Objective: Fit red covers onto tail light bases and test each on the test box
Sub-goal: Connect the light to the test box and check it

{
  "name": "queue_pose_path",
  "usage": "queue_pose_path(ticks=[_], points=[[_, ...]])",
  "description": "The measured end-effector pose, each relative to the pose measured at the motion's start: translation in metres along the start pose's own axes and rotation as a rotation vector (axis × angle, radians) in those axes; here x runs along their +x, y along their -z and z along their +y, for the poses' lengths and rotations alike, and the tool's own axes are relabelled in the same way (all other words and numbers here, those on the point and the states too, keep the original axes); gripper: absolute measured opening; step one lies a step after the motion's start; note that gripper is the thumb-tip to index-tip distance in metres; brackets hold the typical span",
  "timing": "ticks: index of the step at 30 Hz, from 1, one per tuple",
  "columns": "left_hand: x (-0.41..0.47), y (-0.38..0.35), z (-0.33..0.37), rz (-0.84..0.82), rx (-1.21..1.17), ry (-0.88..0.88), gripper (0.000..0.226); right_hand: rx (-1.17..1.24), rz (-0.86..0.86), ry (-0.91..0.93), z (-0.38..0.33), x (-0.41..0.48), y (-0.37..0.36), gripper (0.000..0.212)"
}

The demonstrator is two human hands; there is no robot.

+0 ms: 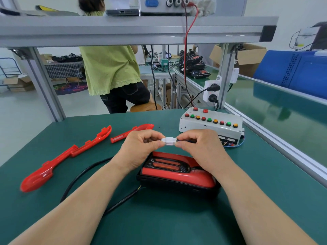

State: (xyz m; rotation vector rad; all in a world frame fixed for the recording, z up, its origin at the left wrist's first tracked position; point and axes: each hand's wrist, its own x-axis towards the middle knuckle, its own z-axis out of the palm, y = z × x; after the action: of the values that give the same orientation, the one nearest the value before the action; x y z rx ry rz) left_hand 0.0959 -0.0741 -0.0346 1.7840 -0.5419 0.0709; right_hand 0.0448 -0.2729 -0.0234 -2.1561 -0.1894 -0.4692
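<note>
Three loose red covers (70,152) are laid on the green mat (265,200) at far left, clear of the hands; the left hand (139,147) is pinched on one end of a white connector (170,140), the right hand (200,145) on the other; a covered tail light (177,175) is seen beneath them; the test box (210,123) is set behind, at right.
</note>
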Motion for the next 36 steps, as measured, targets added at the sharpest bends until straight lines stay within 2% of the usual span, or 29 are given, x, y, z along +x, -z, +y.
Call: queue_pose_path(ticks=[26,30,36], points=[[0.002,-0.004,-0.001,0.031,0.014,-0.015,0.030,-0.015,0.009,-0.016,0.000,0.001,-0.001,0.004],[0.002,-0.005,-0.008,0.034,0.058,0.008,0.023,-0.094,-0.037,-0.012,0.000,0.003,-0.002,0.014],[0.002,-0.005,-0.015,0.045,0.026,0.082,0.025,-0.269,0.069,-0.128,0.010,0.022,0.015,0.027]])
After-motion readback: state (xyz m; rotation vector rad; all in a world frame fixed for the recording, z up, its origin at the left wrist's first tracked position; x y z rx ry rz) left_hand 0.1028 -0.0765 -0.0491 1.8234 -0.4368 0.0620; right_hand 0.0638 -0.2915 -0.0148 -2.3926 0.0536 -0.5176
